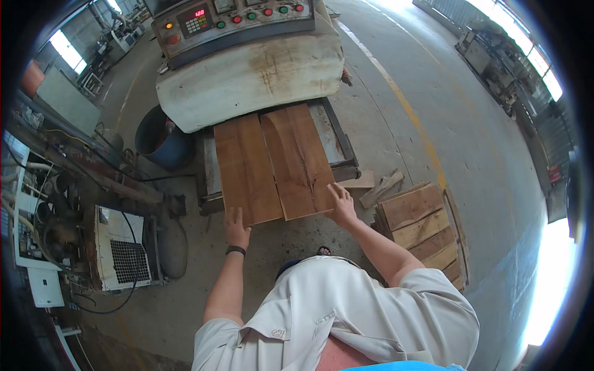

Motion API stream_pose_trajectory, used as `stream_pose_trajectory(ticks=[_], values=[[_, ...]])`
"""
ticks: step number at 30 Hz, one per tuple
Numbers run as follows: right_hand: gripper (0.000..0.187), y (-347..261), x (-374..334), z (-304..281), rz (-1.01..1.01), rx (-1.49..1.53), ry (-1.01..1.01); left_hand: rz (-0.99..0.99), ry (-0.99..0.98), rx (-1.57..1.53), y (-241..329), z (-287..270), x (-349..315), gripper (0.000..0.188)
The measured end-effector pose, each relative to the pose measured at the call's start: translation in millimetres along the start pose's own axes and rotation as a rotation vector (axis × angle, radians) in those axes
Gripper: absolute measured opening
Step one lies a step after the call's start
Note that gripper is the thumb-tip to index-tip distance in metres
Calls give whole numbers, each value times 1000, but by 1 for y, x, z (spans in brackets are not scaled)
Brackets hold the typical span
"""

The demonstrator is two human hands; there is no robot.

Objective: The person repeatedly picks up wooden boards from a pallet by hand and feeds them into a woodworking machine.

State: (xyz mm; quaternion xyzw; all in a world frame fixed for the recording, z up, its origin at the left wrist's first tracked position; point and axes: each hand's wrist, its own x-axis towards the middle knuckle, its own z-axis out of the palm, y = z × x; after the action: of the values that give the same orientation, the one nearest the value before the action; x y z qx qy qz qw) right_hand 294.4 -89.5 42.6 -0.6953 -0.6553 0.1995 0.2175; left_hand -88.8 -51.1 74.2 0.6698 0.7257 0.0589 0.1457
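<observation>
Two brown wooden boards lie side by side, a left board (242, 167) and a right board (301, 162), with a narrow gap between them. Their far ends reach under the pale hood of a machine (247, 77). My left hand (236, 230) grips the near left corner of the left board, fingers on its top face. At the near right corner of the right board, my right hand (341, 204) holds the edge. A dark crack runs along the right board. The undersides of both boards, and any fingertips beneath, are hidden.
Beyond the hood is a control panel (238, 25) with coloured buttons. A blue drum (162, 139) stands left of the machine bed (337, 133). Stacked boards (417, 226) and offcuts (382, 188) lie at right. Cables and a white grilled unit (120, 247) occupy the left.
</observation>
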Motion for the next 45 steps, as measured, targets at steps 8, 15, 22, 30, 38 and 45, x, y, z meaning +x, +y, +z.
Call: stream_pose_trajectory(ticks=[8,15,22,30,38,45], values=[[68,9,32,-24,-212,-308,-156,283,-83,220,35,14,40,73],[65,-7,111,-20,-150,-296,-150,280,-143,214,41,-1,109,73],[42,-11,195,-9,-113,-276,-76,285,-185,230,55,-18,197,75],[37,-17,261,-6,-142,-270,-79,315,-243,238,61,-27,266,74],[37,-23,294,-2,-151,-326,27,297,-252,259,73,-36,298,73],[32,-38,322,0,-62,-354,-68,311,-212,194,68,-39,325,74]])
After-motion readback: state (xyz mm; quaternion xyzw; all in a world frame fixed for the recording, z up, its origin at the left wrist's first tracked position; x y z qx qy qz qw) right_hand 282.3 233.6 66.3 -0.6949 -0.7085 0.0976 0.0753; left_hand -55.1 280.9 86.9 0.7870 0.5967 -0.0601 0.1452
